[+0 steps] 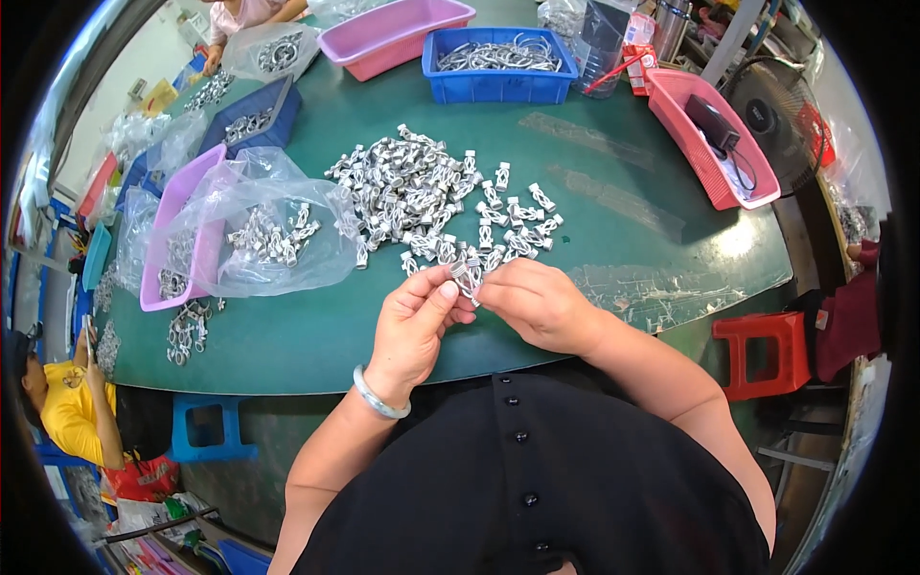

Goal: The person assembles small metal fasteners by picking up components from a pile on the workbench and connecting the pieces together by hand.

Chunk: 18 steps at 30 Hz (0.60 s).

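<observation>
My left hand point(414, 321) and my right hand point(537, 302) meet over the near edge of the green table point(316, 331). Together they pinch a small silver metal clip point(467, 277) between the fingertips. A silver bangle point(377, 396) circles my left wrist. Just beyond my hands lies a wide pile of the same silver clips point(412, 187), with looser ones point(513, 216) spread to its right.
A clear plastic bag of clips point(264, 230) lies over a lilac tray point(172, 216) at the left. Pink point(388, 34), blue point(498, 81) and pink point(704, 158) bins stand at the back and right. A red stool point(762, 350) and a blue stool point(211, 426) sit below the table. A person in yellow point(67, 407) is at the left.
</observation>
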Tool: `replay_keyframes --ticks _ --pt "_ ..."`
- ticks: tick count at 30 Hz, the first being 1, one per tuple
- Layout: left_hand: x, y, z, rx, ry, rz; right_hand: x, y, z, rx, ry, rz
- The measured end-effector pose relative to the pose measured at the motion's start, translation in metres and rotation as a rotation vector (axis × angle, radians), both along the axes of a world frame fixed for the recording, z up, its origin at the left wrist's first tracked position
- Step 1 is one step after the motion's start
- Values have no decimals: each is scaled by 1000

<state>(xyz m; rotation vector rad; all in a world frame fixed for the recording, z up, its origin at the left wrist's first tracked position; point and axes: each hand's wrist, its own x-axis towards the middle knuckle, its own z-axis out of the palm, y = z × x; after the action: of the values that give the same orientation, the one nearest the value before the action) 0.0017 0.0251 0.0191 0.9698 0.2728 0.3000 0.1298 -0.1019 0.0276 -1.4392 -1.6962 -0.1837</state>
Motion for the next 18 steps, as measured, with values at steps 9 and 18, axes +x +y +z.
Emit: replay_keyframes --ticks 9,18 --pt "2 -7 0 -61 27 44 -10 -7 -2 -110 417 -38" --pt "4 -14 2 -62 -6 99 -14 -7 -5 -194 733 -60"
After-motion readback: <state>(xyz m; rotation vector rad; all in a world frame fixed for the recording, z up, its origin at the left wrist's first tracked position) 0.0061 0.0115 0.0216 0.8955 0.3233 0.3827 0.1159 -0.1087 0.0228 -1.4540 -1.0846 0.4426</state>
